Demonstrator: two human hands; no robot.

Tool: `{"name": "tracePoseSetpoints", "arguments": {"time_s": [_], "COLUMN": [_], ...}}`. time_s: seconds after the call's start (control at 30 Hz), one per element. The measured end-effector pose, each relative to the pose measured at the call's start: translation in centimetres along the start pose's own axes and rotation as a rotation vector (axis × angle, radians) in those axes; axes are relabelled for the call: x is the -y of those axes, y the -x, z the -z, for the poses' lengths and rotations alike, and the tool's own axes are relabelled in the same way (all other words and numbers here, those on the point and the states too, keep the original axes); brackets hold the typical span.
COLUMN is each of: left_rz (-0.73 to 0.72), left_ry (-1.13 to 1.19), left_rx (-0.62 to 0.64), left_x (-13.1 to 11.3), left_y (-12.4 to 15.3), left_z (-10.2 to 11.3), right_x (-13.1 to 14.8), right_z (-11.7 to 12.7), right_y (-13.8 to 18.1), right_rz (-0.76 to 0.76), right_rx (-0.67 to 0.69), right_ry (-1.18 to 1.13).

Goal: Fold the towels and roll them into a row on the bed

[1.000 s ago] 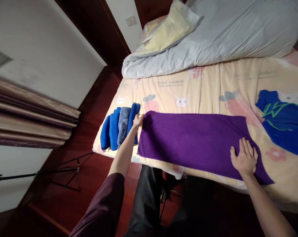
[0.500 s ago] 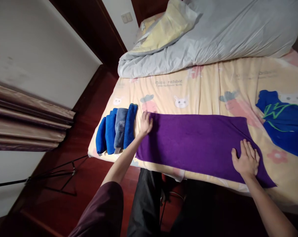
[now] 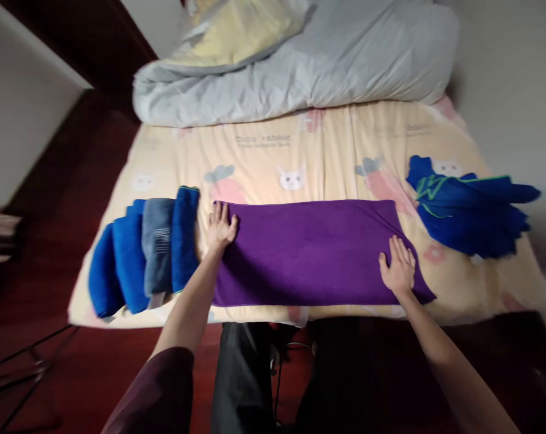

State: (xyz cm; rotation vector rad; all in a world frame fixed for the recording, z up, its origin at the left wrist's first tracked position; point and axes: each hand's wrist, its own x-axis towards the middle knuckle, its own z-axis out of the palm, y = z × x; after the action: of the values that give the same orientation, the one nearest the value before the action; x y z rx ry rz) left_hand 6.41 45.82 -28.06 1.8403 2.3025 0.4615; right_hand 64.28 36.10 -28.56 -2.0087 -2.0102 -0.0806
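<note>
And the purple towel [image 3: 309, 253] is lying flat on the bed [image 3: 331, 160], its near edge running close to the mattress front, bare sheet stretching beyond it to the puffy grey quilt [image 3: 291, 81]. The left hand [image 3: 222, 226] is resting on its left end, fingers spread; the right hand [image 3: 398, 266] is lying open near the right end. Plush blue and grey rolls [image 3: 158, 247] are sitting just left; crumpled blue cloth [image 3: 474, 211] is bunching rightward.

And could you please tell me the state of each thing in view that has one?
Purple cloth, spread out flat
Left hand, open, at the cloth's left edge
Right hand, open, on its right part
Blue bundles, compactly folded or rolled
Gray bundle, folded or rolled too
Blue cloth with green pattern, loosely bunched
Gray quilt, rumpled
Bedsheet, wrinkled
</note>
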Motion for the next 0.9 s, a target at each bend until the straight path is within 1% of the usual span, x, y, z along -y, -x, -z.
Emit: {"name": "tracePoseSetpoints", "arguments": {"time_s": [0.17, 0.27, 0.33, 0.4, 0.47, 0.5, 0.53, 0.57, 0.63, 0.7, 0.73, 0.8, 0.9], "left_rz": [-0.04, -0.017, -0.008, -0.016, -0.023, -0.023, -0.022, -0.021, -0.018, -0.018, -0.022, -0.025, -0.027], "left_ry": [-0.034, -0.023, 0.006, 0.039, 0.054, 0.053, 0.047, 0.038, 0.021, 0.014, 0.015, 0.025, 0.041], "left_rx": [-0.027, -0.038, -0.043, -0.052, -0.064, -0.071, -0.076, -0.079, -0.075, -0.071, -0.073, -0.082, -0.08], "left_x": [-0.4, -0.7, -0.8, -1.0, -1.0, -1.0, -1.0, -1.1, -1.2, -1.4, -1.4, -1.6, -1.7], "left_y": [0.5, 0.7, 0.8, 0.9, 0.9, 1.0, 1.0, 1.0, 1.0, 1.0, 1.0, 1.1, 1.3], "left_z": [-0.1, 0.0, 0.2, 0.3, 0.3, 0.3, 0.4, 0.4, 0.4, 0.5, 0.5, 0.7, 0.9], "right_x": [0.0, 0.8, 2.7, 5.7, 8.9, 10.1, 10.7, 10.7, 9.0, 5.9, 4.3, 1.7, -0.5], "right_z": [0.8, 1.6, 2.0, 2.0, 1.4, 0.9, 0.4, -0.1, -0.9, -1.4, -1.6, -1.9, -2.2], "right_y": [0.2, -0.1, -1.1, -2.7, -4.6, -5.6, -6.5, -7.4, -8.8, -9.7, -10.2, -11.2, -13.6], "right_rz": [-0.03, -0.041, -0.052, -0.028, 0.065, 0.112, 0.144, 0.144, 0.071, -0.007, -0.021, -0.029, -0.093], "right_rx": [0.074, 0.127, 0.155, 0.165, 0.166, 0.169, 0.186, 0.21, 0.246, 0.256, 0.25, 0.222, 0.144], "right_ry": [0.051, 0.072, 0.077, 0.051, -0.019, -0.06, -0.095, -0.117, -0.118, -0.08, -0.059, -0.03, -0.057]}}
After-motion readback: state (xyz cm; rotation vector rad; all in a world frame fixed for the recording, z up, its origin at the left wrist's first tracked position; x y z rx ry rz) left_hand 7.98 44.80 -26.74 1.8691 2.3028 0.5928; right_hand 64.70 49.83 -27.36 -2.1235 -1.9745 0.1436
